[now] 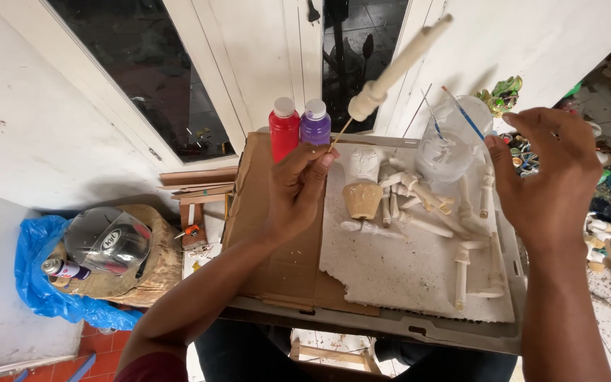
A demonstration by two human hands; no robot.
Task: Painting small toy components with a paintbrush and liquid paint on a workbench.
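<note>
Currently, the left hand (298, 180) pinches a thin stick (341, 133) carrying a wooden peg (397, 67), raised over the tray (390, 322). The right hand (549, 177) hovers open, fingers spread, holding nothing. Beyond lie more unpainted pieces (419, 201), a water cup (454, 145) with brushes, and 2 paint bottles (298, 127). Judged step: preparing the peg for painting; next calls for a brush.
</note>
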